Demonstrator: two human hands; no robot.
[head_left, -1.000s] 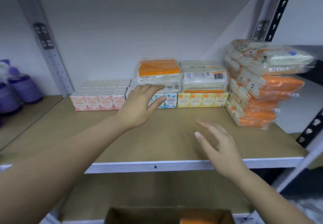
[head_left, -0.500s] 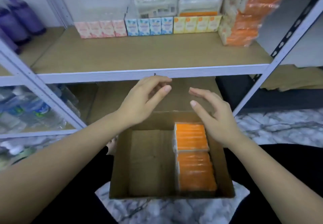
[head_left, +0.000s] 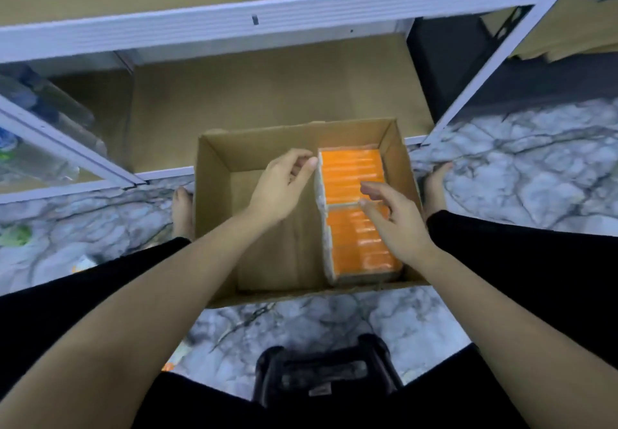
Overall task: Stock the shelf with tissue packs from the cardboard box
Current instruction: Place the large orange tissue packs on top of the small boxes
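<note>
marbled floor (head_left: 535, 174), cardboard box (head_left: 214, 214), black stool (head_left: 326, 375)

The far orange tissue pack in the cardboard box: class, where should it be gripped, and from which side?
Probably from above, by its two long sides. The far orange tissue pack lies flat, hard against the cardboard box wall on the right, its near end meeting the near pack. Its left side is open, where the left hand is already reaching.

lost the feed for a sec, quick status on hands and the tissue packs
Left hand open at far orange pack edge. Right hand open over the seam with near pack. Neither gripped. Both in cardboard box. Nothing in the way.
</note>
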